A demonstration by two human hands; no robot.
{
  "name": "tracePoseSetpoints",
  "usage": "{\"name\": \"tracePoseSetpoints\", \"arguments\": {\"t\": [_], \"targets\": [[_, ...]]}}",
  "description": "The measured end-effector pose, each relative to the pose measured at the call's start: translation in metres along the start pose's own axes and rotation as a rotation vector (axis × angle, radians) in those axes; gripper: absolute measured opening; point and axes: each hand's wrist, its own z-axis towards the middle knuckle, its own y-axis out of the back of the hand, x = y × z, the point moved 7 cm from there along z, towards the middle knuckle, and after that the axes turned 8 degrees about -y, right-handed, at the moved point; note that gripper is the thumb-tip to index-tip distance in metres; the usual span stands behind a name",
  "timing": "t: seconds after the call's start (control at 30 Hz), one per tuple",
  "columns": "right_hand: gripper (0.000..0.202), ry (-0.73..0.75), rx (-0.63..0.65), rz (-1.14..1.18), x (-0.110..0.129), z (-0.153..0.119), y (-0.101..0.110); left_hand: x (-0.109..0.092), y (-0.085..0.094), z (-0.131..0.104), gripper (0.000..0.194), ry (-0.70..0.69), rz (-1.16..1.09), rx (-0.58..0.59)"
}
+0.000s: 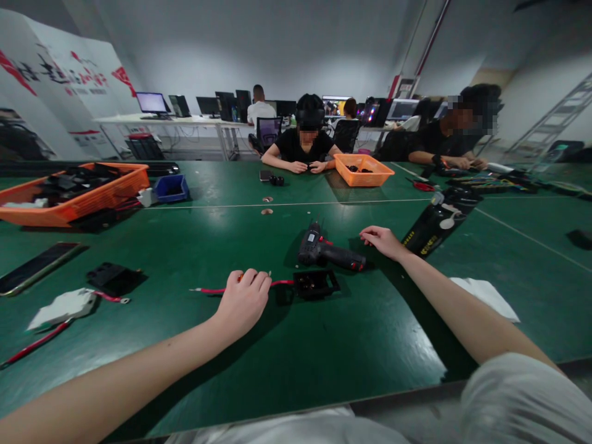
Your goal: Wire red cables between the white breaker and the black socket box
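My left hand (245, 299) is closed around a red cable (282, 282), whose bare metal end sticks out to its left. On the right the cable runs to a black plastic housing (316, 284) lying on the green table (296, 370). Just behind the housing a black power drill (330, 251) lies on its side. My right hand (380, 240) rests at the table to the right of the drill, its fingers curled together; whether anything small is between them is hidden. Right beside that hand a black bottle (437, 223) stands tilted in the picture.
Left: an orange basket (106, 192) of black parts, a blue bin (171, 189), a phone (39, 266), another black housing (113, 279) and a white piece (65, 307) with red cables. Right: a white cloth (485, 297). Across the table, two people and a second orange basket (364, 176).
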Motion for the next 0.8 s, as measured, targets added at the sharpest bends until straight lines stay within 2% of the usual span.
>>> {"name": "tracePoseSetpoints", "arguments": {"t": [0.4, 0.8], "targets": [[0.042, 0.025, 0.069, -0.038, -0.014, 0.009, 0.009, 0.0, 0.0, 0.002, 0.02, 0.012, 0.012, -0.005], [0.042, 0.074, 0.127, -0.088, -0.008, 0.006, 0.006, 0.0, -0.006, 0.001, 0.019, 0.016, 0.027, 0.014]]}}
